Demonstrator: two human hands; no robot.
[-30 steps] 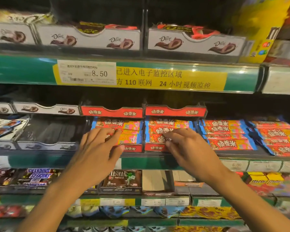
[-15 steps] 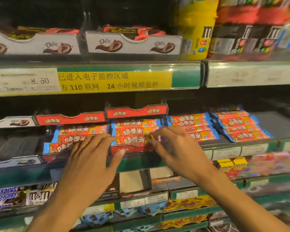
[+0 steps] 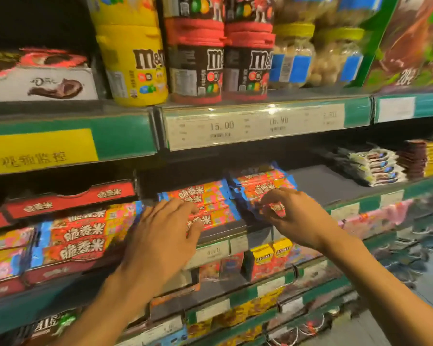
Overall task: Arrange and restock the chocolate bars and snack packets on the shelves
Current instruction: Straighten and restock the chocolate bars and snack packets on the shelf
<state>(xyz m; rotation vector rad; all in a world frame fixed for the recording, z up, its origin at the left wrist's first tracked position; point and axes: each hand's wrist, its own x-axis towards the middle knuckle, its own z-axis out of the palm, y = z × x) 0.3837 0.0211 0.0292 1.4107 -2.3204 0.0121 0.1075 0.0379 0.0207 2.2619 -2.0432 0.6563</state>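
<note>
Mid shelf [image 3: 375,196], front edge. Red crispy-rice choc bars w/ blue ends, long axis running L–R along the shelf lip, labels up.

- Stack under my left hand [image 3: 160,236]: approx 3 bars [image 3: 205,196] visible, lying flat, overlapped front to back. Left grip: fingers nearly straight, spread, pressing on top of stack; nothing clasped.
- Stack at my right hand [image 3: 298,216]: approx 3 bars [image 3: 260,181] behind it, same L–R axis, tilted slightly. Right grip: thumb and fingertips pinch the front bar [image 3: 278,208] at the stack's near edge.
- Left of these: 2 red display trays [image 3: 70,198] w/ more of the same bars, same axis; count blurred.

Upper shelf: 1 yellow M&M tub [image 3: 135,58], 2 brown M&M tubs [image 3: 198,71], upright, side by side.
</note>
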